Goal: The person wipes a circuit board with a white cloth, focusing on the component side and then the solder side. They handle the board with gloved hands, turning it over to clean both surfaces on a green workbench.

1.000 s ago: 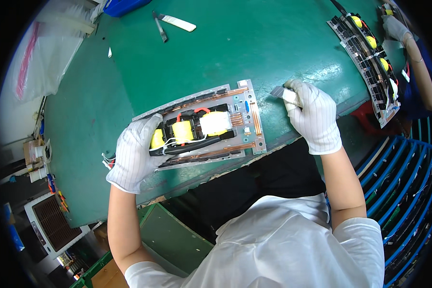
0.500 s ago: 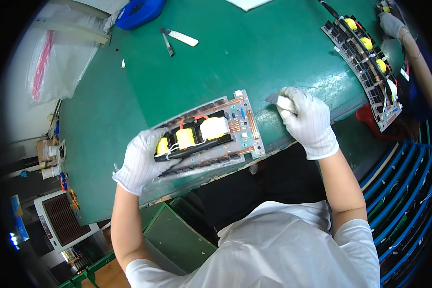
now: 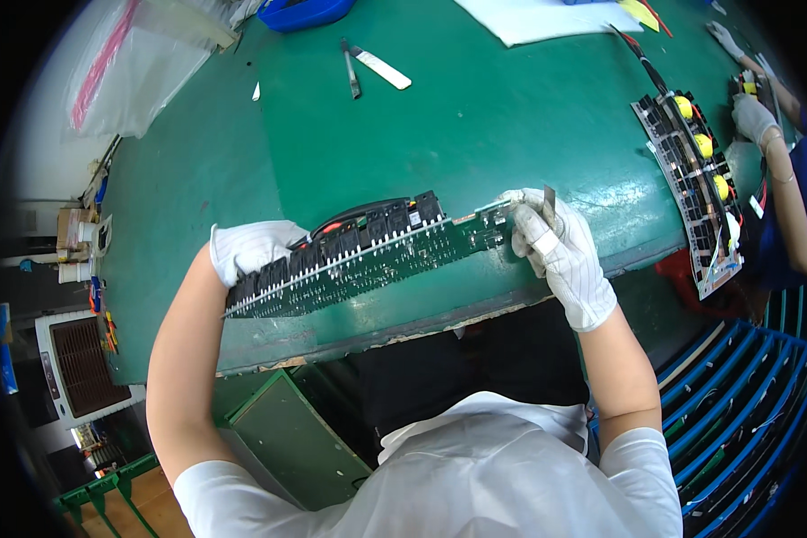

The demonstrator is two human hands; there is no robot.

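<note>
Green circuit board (image 3: pixel 368 255) between gloved fingers (image 3: pixel 533 235)

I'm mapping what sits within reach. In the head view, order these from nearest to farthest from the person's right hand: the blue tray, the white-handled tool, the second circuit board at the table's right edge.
From the right hand:
1. Second circuit board, to its right.
2. White-handled tool, up and left.
3. Blue tray, far upper left.
</note>
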